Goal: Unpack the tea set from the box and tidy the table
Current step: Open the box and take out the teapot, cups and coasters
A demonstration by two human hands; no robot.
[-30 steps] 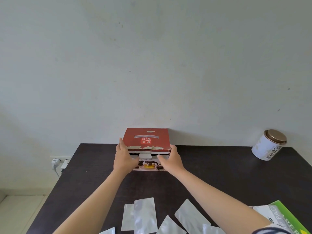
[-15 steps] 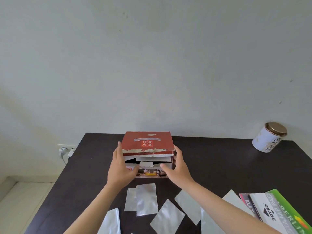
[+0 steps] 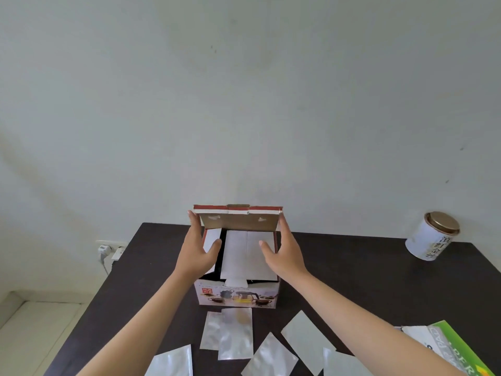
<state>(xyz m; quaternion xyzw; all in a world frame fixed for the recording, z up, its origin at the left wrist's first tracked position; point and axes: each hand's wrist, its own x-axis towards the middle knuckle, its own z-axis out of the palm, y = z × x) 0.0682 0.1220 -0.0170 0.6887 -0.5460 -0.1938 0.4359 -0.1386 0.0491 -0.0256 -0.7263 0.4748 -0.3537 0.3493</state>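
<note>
The box [image 3: 238,291] stands on the dark desk [image 3: 352,267] with its lid [image 3: 238,221] swung up toward the wall. The left hand [image 3: 196,253] and right hand [image 3: 284,253] flank the lid, fingers [image 3: 193,221] straight and spread against its side edges, thumbs reaching in over the white inner flaps [image 3: 246,253] between them. The tea set is not visible; it probably lies under those flaps. The card is light and bends easily, so the flaps want folding back gently. The set pictured on the box front looks like glass, so it is likely fragile and slippery, best lifted with both hands from below. Silver pouches [image 3: 234,335] lie nearer than the hands, a tin [image 3: 431,237] well off beyond the right fingers.
</note>
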